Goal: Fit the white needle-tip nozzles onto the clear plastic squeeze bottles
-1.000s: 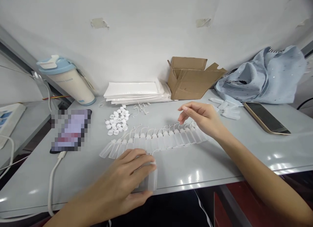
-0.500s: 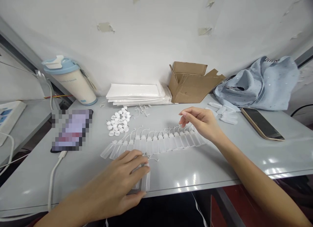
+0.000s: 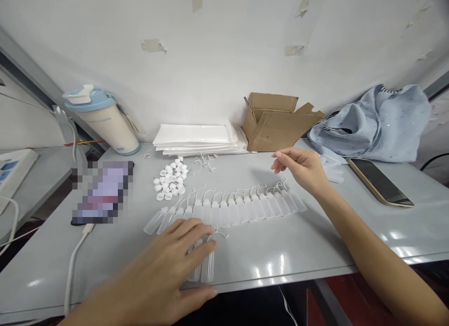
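Plastic bottles [image 3: 208,269] partly hidden by left hand [image 3: 171,265], cabled phone [image 3: 103,192] pixelated

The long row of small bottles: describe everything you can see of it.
The long row of small bottles curves gently across the gray table. The bottles look like translucent, whitish plastic and lie side by side, fanning out at both ends. Their necks point toward the wall, most with a thin, curved white strand. The left end lies just in front of the white caps. The left hand partly hides that end; whether it touches cannot be told.
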Tool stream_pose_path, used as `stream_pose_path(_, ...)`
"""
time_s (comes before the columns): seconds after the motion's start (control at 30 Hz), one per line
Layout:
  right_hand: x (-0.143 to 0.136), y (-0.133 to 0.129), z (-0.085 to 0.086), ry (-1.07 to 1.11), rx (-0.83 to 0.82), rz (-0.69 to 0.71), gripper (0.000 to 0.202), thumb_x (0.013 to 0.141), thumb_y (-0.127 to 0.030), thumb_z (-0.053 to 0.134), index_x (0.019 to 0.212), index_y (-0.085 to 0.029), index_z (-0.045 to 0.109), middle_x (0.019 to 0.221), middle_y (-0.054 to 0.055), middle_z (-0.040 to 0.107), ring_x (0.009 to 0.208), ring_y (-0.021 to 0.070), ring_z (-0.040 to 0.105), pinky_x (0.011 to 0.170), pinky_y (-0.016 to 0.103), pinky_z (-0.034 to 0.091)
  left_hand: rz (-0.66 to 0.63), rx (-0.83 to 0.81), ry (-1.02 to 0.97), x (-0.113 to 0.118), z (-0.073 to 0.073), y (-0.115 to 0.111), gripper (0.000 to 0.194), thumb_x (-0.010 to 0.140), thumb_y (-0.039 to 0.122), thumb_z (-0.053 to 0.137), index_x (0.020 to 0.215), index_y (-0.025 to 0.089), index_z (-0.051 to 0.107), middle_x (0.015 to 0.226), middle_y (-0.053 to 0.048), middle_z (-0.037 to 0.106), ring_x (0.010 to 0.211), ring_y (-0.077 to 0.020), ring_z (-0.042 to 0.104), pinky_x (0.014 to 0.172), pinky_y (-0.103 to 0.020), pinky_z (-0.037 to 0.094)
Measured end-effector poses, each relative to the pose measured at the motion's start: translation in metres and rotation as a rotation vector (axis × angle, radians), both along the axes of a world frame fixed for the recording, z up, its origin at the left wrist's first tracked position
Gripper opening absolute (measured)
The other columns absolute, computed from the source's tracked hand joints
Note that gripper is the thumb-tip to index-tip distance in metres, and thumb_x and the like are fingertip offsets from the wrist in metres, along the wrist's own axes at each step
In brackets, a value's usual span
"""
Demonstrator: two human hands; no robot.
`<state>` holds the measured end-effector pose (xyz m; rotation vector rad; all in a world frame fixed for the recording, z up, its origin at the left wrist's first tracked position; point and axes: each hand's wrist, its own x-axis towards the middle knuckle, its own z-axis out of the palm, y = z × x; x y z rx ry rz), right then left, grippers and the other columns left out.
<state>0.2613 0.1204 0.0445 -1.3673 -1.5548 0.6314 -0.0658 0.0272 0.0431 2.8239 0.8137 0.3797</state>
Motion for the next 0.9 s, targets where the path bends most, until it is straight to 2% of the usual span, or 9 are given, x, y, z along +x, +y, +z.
stream_pose_path(0.07, 0.009, 0.006, -0.001, -0.060, 0.005, -0.053, 0.022, 0.086, -0.034, 0.057, 0.077, -0.017, 0.067, 0.066, 0.003, 0.070, 0.057, 0.0144, 0.062, 0.060, 0.028, 0.048, 0.050, -0.027, -0.074, -0.001, 0.002, 0.017, 0.029, 0.090, 0.036, 0.056, 0.115, 0.021, 0.059, 0.114, -0.008, 0.064, 0.106, -0.0257, 0.055, 0.087, -0.039, 0.048)
stream_pose_path(0.17, 0.025, 0.017, -0.004, -0.214, 0.012, -0.148, 0.024, 0.086, -0.034, 0.053, 0.074, -0.017, 0.065, 0.067, 0.005, 0.071, 0.059, 0.0166, 0.064, 0.058, 0.027, 0.047, 0.255, -0.041, -0.184, 0.007, 0.003, 0.061, 0.023, 0.095, 0.030, 0.045, 0.103, 0.020, 0.064, 0.103, -0.006, 0.066, 0.099, -0.0218, 0.057, 0.085, -0.036, 0.049)
stream_pose_path(0.27, 0.045, 0.030, -0.011, -0.494, 0.018, -0.279, 0.024, 0.087, -0.029, 0.048, 0.076, -0.018, 0.065, 0.070, 0.005, 0.072, 0.060, 0.0178, 0.066, 0.059, 0.028, 0.048, 0.412, 0.020, -0.070, 0.025, 0.000, 0.110, 0.028, 0.090, 0.027, 0.045, 0.102, 0.017, 0.067, 0.101, -0.009, 0.066, 0.101, -0.0264, 0.056, 0.084, -0.041, 0.049)
stream_pose_path(0.33, 0.059, 0.040, -0.016, -0.565, 0.011, -0.317, 0.019, 0.083, -0.023, 0.049, 0.078, -0.017, 0.066, 0.072, 0.007, 0.073, 0.062, 0.0196, 0.066, 0.066, 0.031, 0.049, 0.440, 0.015, -0.031, 0.038, -0.003, 0.134, 0.031, 0.086, 0.025, 0.047, 0.105, 0.012, 0.068, 0.100, -0.013, 0.065, 0.105, -0.0309, 0.054, 0.085, -0.044, 0.048)
stream_pose_path(0.4, 0.074, 0.047, -0.021, -0.623, -0.001, -0.351, 0.017, 0.081, -0.019, 0.049, 0.078, -0.017, 0.066, 0.074, 0.009, 0.073, 0.068, 0.0228, 0.067, 0.073, 0.034, 0.049, 0.446, 0.001, 0.001, 0.047, -0.006, 0.147, 0.031, 0.082, 0.024, 0.051, 0.101, 0.010, 0.070, 0.095, -0.015, 0.065, 0.104, -0.0343, 0.053, 0.085, -0.046, 0.047)
stream_pose_path(0.47, 0.087, 0.052, -0.024, -0.674, -0.010, -0.389, 0.020, 0.080, -0.016, 0.047, 0.083, -0.016, 0.067, 0.079, 0.012, 0.073, 0.078, 0.0265, 0.068, 0.077, 0.037, 0.048, 0.435, -0.025, 0.027, 0.051, -0.007, 0.151, 0.026, 0.079, 0.024, 0.052, 0.090, 0.012, 0.073, 0.090, -0.015, 0.065, 0.101, -0.0349, 0.053, 0.082, -0.045, 0.047)
stream_pose_path(0.6, 0.108, 0.053, -0.026, -0.762, -0.034, -0.424, 0.025, 0.079, -0.011, 0.047, 0.095, -0.013, 0.066, 0.098, 0.020, 0.069, 0.092, 0.0310, 0.064, 0.082, 0.041, 0.045, 0.393, -0.084, 0.045, 0.045, -0.007, 0.144, 0.025, 0.080, 0.023, 0.049, 0.075, 0.018, 0.072, 0.083, -0.009, 0.067, 0.093, -0.0297, 0.056, 0.078, -0.040, 0.048)
stream_pose_path(0.73, 0.118, 0.052, -0.026, -0.811, -0.077, -0.392, 0.022, 0.077, -0.011, 0.054, 0.096, -0.013, 0.065, 0.100, 0.018, 0.067, 0.086, 0.0274, 0.063, 0.082, 0.039, 0.044, 0.397, -0.110, 0.015, 0.037, -0.007, 0.137, 0.025, 0.081, 0.027, 0.048, 0.074, 0.019, 0.071, 0.082, -0.008, 0.068, 0.087, -0.0277, 0.057, 0.075, -0.040, 0.048)
stream_pose_path(0.9, 0.120, 0.049, -0.025, -0.851, -0.110, -0.310, 0.019, 0.082, -0.026, 0.059, 0.095, -0.015, 0.066, 0.096, 0.014, 0.067, 0.083, 0.0225, 0.061, 0.080, 0.035, 0.044, 0.373, -0.154, -0.047, 0.030, 0.002, 0.125, 0.024, 0.083, 0.032, 0.049, 0.075, 0.021, 0.069, 0.085, -0.005, 0.069, 0.085, -0.0243, 0.060, 0.074, -0.036, 0.048)
